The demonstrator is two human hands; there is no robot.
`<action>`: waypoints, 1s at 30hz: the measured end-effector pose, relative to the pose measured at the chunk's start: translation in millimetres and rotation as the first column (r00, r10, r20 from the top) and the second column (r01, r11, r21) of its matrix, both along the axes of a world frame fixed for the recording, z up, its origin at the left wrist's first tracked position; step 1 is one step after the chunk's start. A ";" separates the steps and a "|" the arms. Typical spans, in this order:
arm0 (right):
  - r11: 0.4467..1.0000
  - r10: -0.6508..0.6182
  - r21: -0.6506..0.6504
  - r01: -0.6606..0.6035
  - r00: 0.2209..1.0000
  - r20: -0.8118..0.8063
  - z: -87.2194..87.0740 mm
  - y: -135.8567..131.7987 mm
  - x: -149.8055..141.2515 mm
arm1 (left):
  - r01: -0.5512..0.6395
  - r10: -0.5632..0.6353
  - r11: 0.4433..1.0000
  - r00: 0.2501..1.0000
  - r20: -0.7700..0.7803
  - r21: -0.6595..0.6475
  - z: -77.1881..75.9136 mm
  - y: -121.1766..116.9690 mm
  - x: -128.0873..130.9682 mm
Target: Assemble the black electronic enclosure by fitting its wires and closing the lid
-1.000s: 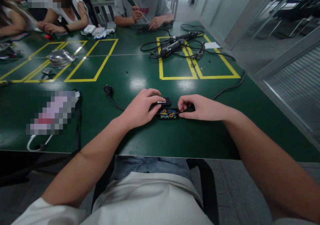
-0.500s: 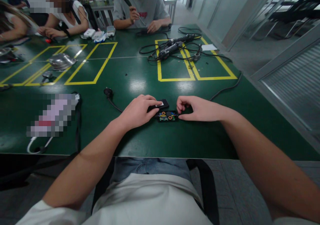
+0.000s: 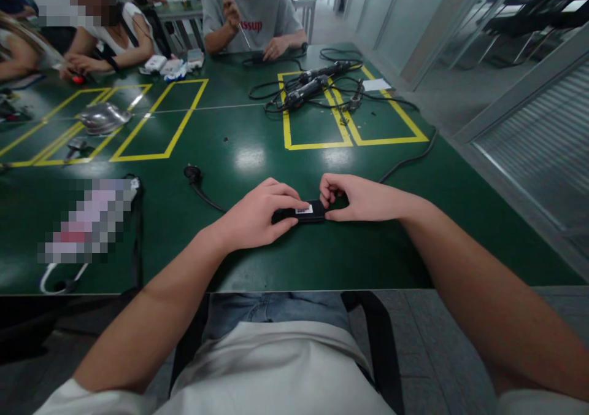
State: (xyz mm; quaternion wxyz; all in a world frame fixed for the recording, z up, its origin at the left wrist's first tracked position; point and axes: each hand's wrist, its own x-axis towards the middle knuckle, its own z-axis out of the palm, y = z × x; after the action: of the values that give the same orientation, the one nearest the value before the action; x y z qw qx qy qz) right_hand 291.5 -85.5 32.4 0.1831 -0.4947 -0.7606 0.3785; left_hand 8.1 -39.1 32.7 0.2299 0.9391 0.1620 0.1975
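Note:
A small black power adapter (image 3: 316, 212) lies on the green table in front of me. Its black cover, with a white label (image 3: 304, 209), rests over the base and hides the circuit board. Whether the cover is fully seated cannot be made out. My left hand (image 3: 260, 212) is closed on the cover from the left, fingers on top and thumb along the near side. With curled fingers and thumb, my right hand (image 3: 356, 199) pinches the adapter's right end, where a cord joins. From the left side a black cord runs to a power plug (image 3: 192, 173).
Yellow tape (image 3: 317, 147) marks rectangles on the table. Black corded tools (image 3: 306, 91) lie at the back right, a shiny metal bowl-like part (image 3: 105, 118) at the left. A blurred pinkish object (image 3: 89, 218) is near left. Across the table, a person (image 3: 253, 16) holds a tool.
The cover in my left hand has come down and toward me onto the base, covering the exposed circuit board. My right hand stays at the adapter's right end.

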 end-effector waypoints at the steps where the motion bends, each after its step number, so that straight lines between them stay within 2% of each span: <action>1: 1.000 0.005 0.000 -0.005 1.000 0.005 0.2 0.1 0.1 | 0.019 -0.019 1.000 0.999 -0.028 -0.007 -0.4 0.5 0.3; 9: 1.000 0.013 0.000 -0.013 1.000 0.021 0.6 0.3 0.1 | -0.008 0.003 0.999 0.993 -0.117 -0.040 -1.2 2.3 -0.8; 25: 1.000 0.019 0.013 -0.019 0.999 0.039 1.5 -0.5 -0.2 | -0.042 0.032 0.995 0.994 -0.101 -0.093 -0.7 0.2 -0.6; 27: 1.000 0.011 0.009 -0.012 0.999 0.047 1.4 -0.8 0.6 | -0.081 0.075 0.988 0.996 -0.057 -0.129 -1.8 -0.2 1.3; 30: 1.000 0.004 0.015 -0.004 0.998 0.056 1.6 -1.4 1.1 | -0.239 0.244 0.958 0.970 0.009 -0.159 -5.5 2.0 4.3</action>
State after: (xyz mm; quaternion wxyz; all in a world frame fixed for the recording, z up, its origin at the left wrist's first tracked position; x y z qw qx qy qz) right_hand 292.6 -86.8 34.0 0.1647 -0.5022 -0.7693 0.3590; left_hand 12.4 -37.1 27.2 0.2794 0.8884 0.2871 0.2241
